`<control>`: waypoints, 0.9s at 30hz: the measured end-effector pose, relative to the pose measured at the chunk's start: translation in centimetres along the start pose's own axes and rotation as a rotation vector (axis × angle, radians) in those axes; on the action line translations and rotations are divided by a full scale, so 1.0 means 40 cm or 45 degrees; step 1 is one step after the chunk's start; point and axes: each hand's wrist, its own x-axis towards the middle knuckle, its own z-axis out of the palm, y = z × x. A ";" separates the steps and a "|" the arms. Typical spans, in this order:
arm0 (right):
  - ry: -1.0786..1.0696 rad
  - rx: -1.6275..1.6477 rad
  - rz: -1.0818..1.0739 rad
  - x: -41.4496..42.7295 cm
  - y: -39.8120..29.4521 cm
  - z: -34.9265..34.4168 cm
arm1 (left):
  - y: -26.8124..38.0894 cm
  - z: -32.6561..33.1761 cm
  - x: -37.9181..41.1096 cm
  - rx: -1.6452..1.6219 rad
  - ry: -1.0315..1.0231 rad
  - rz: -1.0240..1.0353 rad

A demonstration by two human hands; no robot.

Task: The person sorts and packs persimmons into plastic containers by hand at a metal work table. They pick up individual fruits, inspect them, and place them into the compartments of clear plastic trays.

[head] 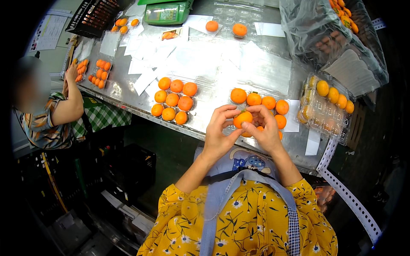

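Note:
Between my left hand [222,126] and my right hand [264,128], the fingertips of both hold one orange persimmon-like fruit [242,119] with a green calyx. It is held over a clear plastic tray of similar fruits [282,107], partly hidden by my hands. To the left, a second clear tray carries rows of orange fruits [172,100]. Two single fruits [239,30] sit at the back near clear trays. On the right, stacked clear packs [325,107] have yellow-orange fruits in and on them.
A metal table [120,86] bears scattered paper cards [144,83] and a green scale [168,12]. A plastic-lined container of fruits [349,22] stands back right. At left, a co-worker's hand [71,72] is at another pack. A perforated metal strip [349,198] runs beside the table's right corner.

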 end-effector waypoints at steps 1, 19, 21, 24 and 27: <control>-0.004 0.049 0.020 0.001 0.005 -0.005 | 0.003 0.001 -0.001 -0.031 0.005 -0.056; -0.250 -0.302 -0.260 0.005 -0.048 -0.034 | 0.000 -0.032 0.014 -1.010 -0.242 -0.760; -0.206 -0.290 -0.282 0.005 -0.045 -0.030 | 0.000 -0.031 0.016 -1.018 -0.252 -0.788; -0.218 -0.167 -0.236 0.007 -0.030 -0.036 | -0.002 -0.035 0.015 -1.147 -0.290 -0.837; -0.218 -0.057 -0.246 0.009 -0.011 -0.039 | -0.011 -0.036 0.014 -1.211 -0.302 -0.857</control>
